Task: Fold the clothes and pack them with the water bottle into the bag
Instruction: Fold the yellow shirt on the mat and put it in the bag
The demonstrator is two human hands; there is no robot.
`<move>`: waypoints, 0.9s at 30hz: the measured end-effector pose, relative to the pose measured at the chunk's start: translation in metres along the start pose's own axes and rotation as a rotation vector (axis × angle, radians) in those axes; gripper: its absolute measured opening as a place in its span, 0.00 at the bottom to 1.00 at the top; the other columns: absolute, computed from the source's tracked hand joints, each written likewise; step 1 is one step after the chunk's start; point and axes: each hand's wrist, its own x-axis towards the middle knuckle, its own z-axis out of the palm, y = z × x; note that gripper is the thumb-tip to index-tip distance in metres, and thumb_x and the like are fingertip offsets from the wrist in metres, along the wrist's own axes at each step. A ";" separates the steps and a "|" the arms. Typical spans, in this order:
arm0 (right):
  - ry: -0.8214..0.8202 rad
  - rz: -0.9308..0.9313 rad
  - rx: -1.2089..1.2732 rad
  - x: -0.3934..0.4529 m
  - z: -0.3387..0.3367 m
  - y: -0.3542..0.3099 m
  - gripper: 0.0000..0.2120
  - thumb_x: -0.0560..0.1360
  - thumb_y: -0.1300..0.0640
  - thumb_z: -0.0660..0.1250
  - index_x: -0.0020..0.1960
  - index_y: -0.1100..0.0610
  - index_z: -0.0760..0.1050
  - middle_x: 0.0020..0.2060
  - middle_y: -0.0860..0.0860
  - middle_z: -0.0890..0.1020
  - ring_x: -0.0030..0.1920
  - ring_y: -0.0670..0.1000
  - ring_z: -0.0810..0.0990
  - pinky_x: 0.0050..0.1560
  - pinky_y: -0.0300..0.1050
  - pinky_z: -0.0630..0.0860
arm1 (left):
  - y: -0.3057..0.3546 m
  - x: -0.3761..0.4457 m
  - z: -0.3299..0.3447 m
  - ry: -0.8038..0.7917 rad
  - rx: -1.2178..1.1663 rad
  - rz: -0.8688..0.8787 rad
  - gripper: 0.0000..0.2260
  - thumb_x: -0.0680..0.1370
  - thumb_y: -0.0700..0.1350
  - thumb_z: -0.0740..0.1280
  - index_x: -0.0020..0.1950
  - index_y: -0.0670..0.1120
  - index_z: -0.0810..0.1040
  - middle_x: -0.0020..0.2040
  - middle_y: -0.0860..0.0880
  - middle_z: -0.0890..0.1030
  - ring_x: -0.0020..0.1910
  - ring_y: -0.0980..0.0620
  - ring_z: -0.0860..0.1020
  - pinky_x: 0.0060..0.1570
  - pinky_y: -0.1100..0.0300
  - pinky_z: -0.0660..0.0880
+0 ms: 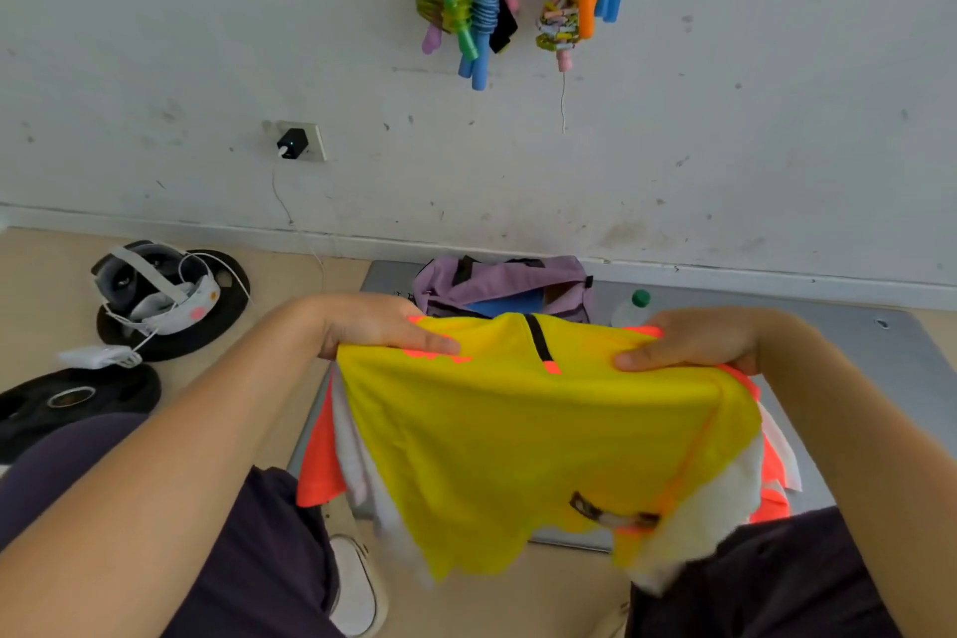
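Both hands, left [380, 326] and right [694, 342], pinch the top edge of a yellow shirt [528, 430] held up at 6 o'clock, the purple bag [507, 282] at 12 behind it and the bottle [633, 308] at 1.

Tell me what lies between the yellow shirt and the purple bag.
Nothing visible does. The yellow shirt, gripped by the left hand and right hand, hangs just in front of the open purple bag; the water bottle stands beside it.

Head view — close, looking forward and down.
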 end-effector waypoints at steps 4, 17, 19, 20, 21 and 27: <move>0.121 0.088 -0.099 0.038 -0.007 0.007 0.34 0.63 0.34 0.70 0.62 0.53 0.77 0.58 0.50 0.82 0.58 0.55 0.81 0.65 0.55 0.74 | -0.020 0.039 -0.013 0.180 0.106 -0.105 0.24 0.59 0.68 0.76 0.44 0.52 0.86 0.46 0.51 0.86 0.43 0.54 0.84 0.43 0.64 0.78; 0.226 0.298 -0.379 0.263 0.045 0.151 0.24 0.77 0.47 0.68 0.68 0.58 0.72 0.63 0.56 0.76 0.59 0.56 0.74 0.57 0.47 0.70 | -0.204 0.244 0.061 0.312 0.372 -0.359 0.15 0.74 0.58 0.72 0.44 0.47 0.77 0.50 0.43 0.81 0.47 0.46 0.77 0.40 0.56 0.68; 0.410 0.273 -0.356 0.280 0.033 0.153 0.17 0.78 0.49 0.66 0.62 0.58 0.74 0.58 0.58 0.78 0.54 0.57 0.75 0.53 0.49 0.72 | -0.204 0.260 0.048 0.474 0.396 -0.316 0.14 0.75 0.58 0.71 0.42 0.49 0.74 0.47 0.45 0.80 0.45 0.45 0.76 0.37 0.56 0.66; 0.542 0.265 -0.361 0.287 0.028 0.152 0.15 0.78 0.50 0.65 0.60 0.58 0.74 0.56 0.58 0.79 0.53 0.58 0.76 0.52 0.50 0.71 | -0.203 0.268 0.040 0.597 0.390 -0.274 0.13 0.75 0.57 0.71 0.45 0.48 0.74 0.47 0.45 0.79 0.47 0.44 0.76 0.39 0.54 0.68; 0.683 0.250 -0.390 0.293 0.025 0.152 0.14 0.79 0.50 0.64 0.60 0.58 0.73 0.55 0.58 0.78 0.53 0.59 0.75 0.52 0.52 0.70 | -0.203 0.274 0.034 0.713 0.394 -0.220 0.14 0.75 0.55 0.71 0.52 0.48 0.75 0.52 0.44 0.78 0.51 0.42 0.76 0.44 0.52 0.70; 1.068 0.179 -0.299 0.311 0.056 0.164 0.08 0.78 0.54 0.63 0.51 0.60 0.72 0.45 0.56 0.75 0.47 0.59 0.73 0.48 0.53 0.70 | -0.231 0.285 0.052 0.958 0.230 -0.240 0.16 0.75 0.47 0.72 0.58 0.42 0.75 0.57 0.40 0.75 0.58 0.39 0.73 0.53 0.46 0.71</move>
